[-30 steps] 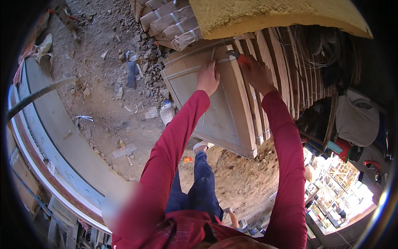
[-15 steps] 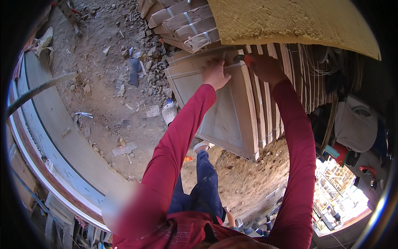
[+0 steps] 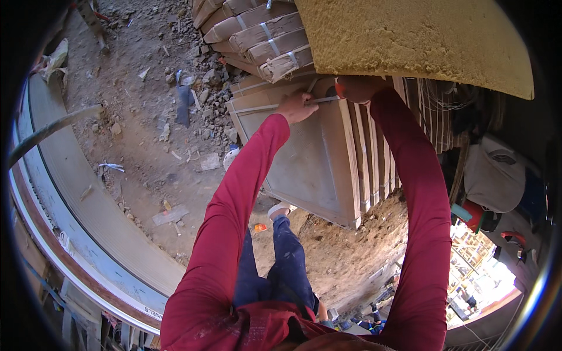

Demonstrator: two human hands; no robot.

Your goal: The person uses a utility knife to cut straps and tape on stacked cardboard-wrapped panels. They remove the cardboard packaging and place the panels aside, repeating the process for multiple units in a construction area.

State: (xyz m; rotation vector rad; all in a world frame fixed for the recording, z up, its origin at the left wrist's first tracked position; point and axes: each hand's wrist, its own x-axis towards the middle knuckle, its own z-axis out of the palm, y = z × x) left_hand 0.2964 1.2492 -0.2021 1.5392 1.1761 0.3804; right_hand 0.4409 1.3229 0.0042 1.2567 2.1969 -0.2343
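A stack of large flat panels edged in cardboard [image 3: 307,167] leans upright before me, bound with a pale strap [image 3: 257,109]. My left hand [image 3: 297,107] is at the front panel's upper part, its fingers curled closed on the strap. At the top corner of the same stack my right hand [image 3: 357,89] is closed round a small orange-red tool [image 3: 339,88] with a dark rounded part. The tool's exact kind is hidden by the fingers. It lies close to the strap where that reaches the corner.
Strapped cardboard packs [image 3: 257,38] are piled beyond the panels. A yellow foam slab [image 3: 415,44] overhangs at upper right. Rubble [image 3: 213,88] and litter lie on the dirt floor. Long pale boards [image 3: 99,193] run along the left. A light-coloured bag [image 3: 494,175] hangs at right.
My left hand has gone from lying spread on the panel to fingers curled on the strap. My right hand and the tool have moved slightly left and down, partly under the foam's edge.
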